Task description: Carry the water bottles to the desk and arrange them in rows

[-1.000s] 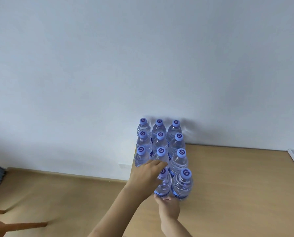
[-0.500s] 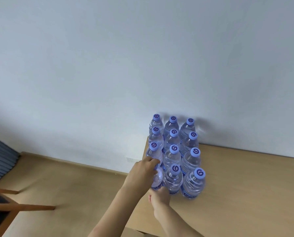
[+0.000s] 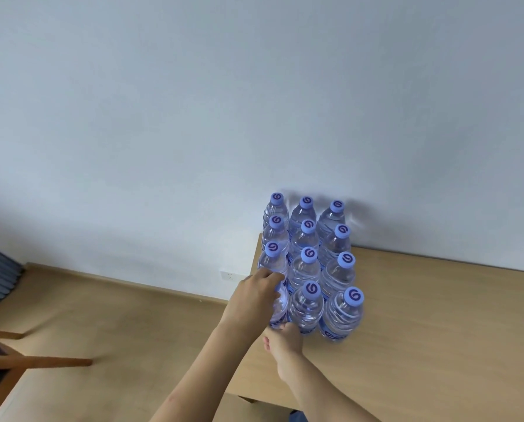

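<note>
Left hand (image 3: 251,303) fingers wrap the front-left bottle (image 3: 278,309); right hand (image 3: 283,338) fingers touch its base, grip unclear.

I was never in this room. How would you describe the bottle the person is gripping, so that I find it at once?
Start at the wooden desk against the white wall, where water bottles with purple caps stand in a block at its left end. Go to the row nearest the person, then to its left end, beside the desk's edge. That bottle alone has its cap hidden under the left hand, which holds it from above.
</note>
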Demonstrator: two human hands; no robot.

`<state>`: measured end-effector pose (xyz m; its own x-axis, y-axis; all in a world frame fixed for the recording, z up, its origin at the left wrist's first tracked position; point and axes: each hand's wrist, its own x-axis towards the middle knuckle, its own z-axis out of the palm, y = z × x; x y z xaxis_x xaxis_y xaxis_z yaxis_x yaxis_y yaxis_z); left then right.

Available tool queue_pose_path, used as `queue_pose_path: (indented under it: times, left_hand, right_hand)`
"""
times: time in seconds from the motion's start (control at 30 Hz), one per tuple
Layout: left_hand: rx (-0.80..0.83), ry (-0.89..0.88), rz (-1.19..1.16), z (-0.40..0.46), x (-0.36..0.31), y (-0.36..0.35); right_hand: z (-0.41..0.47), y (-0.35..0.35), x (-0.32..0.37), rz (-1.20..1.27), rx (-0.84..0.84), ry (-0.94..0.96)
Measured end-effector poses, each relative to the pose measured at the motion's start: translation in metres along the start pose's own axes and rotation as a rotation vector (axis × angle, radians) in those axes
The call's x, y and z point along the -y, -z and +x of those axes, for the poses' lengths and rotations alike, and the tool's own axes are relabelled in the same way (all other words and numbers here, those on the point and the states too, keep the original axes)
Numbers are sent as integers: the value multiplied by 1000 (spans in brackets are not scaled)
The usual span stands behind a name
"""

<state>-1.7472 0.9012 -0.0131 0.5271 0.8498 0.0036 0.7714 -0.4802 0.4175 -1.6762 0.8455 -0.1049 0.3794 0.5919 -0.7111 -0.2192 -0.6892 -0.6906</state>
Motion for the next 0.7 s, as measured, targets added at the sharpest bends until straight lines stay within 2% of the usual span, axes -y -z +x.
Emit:
queue_pose_path:
  times: [0.17,0.3,0.47,0.6,0.7]
  left_hand:
    - [9,9,24,-4,0,-2]
    - [11,20,29,-9,-4,-2]
    - [15,67,13,-20,-10,9]
    - [-36,65,53,-23,-27,35]
    - [-116,46,72,-28,-45,66]
  right_hand:
    - [-12,24,1,-60,124,-23]
    - [-23,40,1,-113,134,-12]
    - [-51,63,33,-427,256,49]
    - [-76,98,75,-646,327,196]
    - [-108,133,111,-669,227,445]
